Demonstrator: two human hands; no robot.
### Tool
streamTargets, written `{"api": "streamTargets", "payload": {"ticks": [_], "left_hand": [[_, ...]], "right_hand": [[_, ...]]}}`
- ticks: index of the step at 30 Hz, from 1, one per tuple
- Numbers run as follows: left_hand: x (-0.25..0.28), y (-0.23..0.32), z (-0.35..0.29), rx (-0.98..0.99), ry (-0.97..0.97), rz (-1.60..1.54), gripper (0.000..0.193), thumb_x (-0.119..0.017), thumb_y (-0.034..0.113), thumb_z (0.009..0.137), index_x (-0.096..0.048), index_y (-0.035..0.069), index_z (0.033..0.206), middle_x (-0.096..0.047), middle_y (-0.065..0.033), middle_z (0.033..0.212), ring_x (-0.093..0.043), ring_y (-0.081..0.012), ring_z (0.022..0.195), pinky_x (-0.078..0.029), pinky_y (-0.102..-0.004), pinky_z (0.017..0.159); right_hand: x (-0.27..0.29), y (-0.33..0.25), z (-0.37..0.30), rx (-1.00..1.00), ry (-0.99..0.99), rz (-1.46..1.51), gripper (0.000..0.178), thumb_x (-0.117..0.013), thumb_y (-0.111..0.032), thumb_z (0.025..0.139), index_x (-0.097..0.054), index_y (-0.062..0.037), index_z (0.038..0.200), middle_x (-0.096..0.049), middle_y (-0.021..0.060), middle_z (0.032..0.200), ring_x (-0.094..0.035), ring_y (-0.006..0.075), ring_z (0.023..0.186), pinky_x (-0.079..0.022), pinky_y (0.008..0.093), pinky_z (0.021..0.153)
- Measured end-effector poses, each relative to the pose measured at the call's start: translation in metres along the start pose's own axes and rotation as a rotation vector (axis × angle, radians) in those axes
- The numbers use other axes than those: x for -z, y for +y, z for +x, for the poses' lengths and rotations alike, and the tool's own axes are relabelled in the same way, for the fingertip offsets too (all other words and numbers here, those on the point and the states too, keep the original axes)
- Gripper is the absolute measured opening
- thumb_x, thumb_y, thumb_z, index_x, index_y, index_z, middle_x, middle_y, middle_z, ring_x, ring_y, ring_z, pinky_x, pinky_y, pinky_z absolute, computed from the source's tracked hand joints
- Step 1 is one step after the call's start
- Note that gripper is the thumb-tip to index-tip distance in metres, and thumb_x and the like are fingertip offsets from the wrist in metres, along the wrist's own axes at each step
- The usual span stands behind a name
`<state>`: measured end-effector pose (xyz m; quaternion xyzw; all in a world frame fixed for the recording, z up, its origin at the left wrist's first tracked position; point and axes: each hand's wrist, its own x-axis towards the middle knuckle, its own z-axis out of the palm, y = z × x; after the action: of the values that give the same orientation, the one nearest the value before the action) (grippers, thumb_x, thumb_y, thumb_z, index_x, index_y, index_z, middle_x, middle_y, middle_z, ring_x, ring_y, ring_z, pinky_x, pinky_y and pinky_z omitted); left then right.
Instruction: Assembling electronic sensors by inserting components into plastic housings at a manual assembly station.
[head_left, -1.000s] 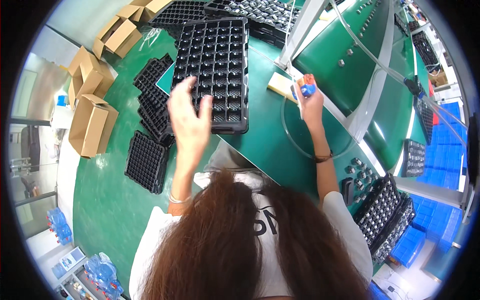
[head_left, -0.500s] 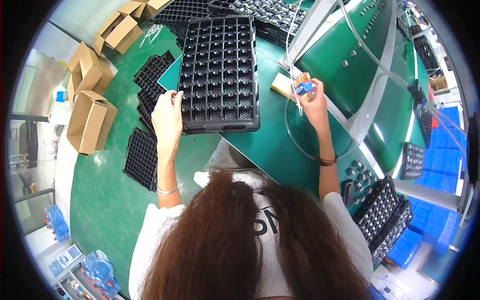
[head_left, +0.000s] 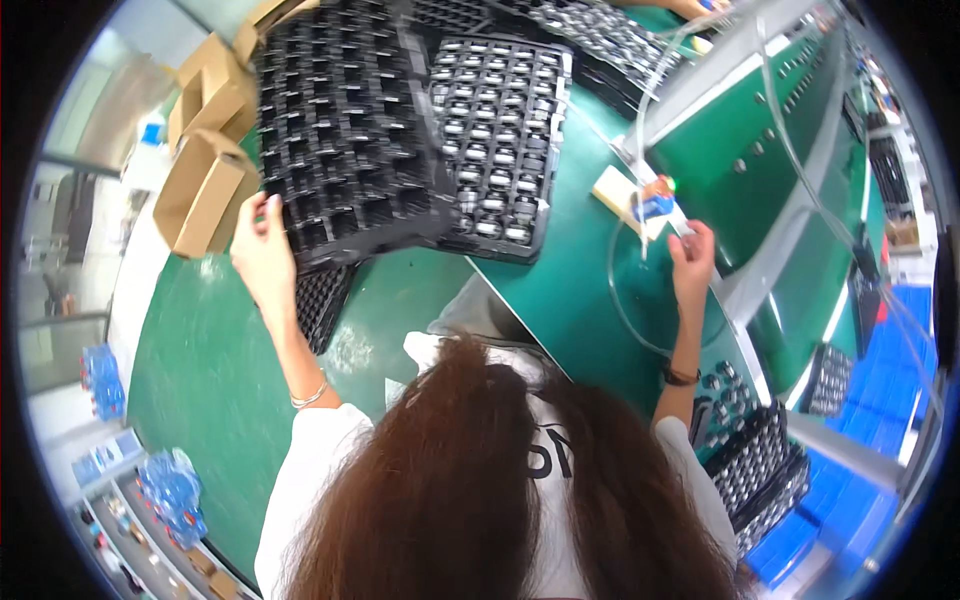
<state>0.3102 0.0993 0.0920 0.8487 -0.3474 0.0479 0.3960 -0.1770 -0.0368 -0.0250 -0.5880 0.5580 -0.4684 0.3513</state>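
Note:
My left hand (head_left: 264,255) grips the lower left edge of a black plastic tray (head_left: 345,130) with rows of pockets, lifted and tilted to the left. Uncovered beside it lies a second black tray (head_left: 500,150), whose pockets hold small shiny metal parts. My right hand (head_left: 692,258) is empty, its fingers apart and slightly curled, just right of a small blue and orange device (head_left: 656,198). That device rests by a pale yellow block (head_left: 618,188), next to a hanging clear tube.
Black trays of metal parts (head_left: 610,40) stand at the back. Cardboard boxes (head_left: 205,190) line the far left. A green conveyor belt (head_left: 770,140) carries small parts on the right, past a metal frame. Another person's hand (head_left: 690,8) shows at the top. Blue bins (head_left: 880,370) stand far right.
My left hand has swung the pocketed tray up and left, exposing the filled tray. My right hand has let go of the blue and orange device and drawn back from it.

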Motion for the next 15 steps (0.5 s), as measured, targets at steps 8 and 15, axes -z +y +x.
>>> {"api": "streamTargets", "payload": {"ticks": [8, 15], "left_hand": [[0.011, -0.190, 0.007, 0.183, 0.300, 0.180, 0.034, -0.056, 0.034, 0.089, -0.059, 0.004, 0.106, -0.066, -0.0122, 0.088, -0.061, -0.0219, 0.071, -0.047, -0.0349, 0.068], [-0.119, -0.239, 0.030, 0.151, 0.151, 0.141, 0.025, -0.056, 0.027, 0.089, -0.060, 0.005, 0.100, -0.066, -0.0151, 0.090, -0.064, -0.0307, 0.083, -0.048, -0.0397, 0.073]], "right_hand": [[-0.009, 0.006, -0.008, -0.040, -0.026, 0.025, 0.026, -0.056, -0.006, 0.089, -0.049, -0.0040, 0.114, -0.049, -0.0016, 0.081, -0.046, 0.0049, 0.073, -0.036, 0.0179, 0.063], [-0.020, -0.001, 0.000, 0.017, 0.021, -0.014, 0.028, -0.059, -0.007, 0.087, -0.048, -0.0047, 0.113, -0.050, -0.0002, 0.080, -0.043, 0.0032, 0.064, -0.032, 0.0179, 0.054]]}}
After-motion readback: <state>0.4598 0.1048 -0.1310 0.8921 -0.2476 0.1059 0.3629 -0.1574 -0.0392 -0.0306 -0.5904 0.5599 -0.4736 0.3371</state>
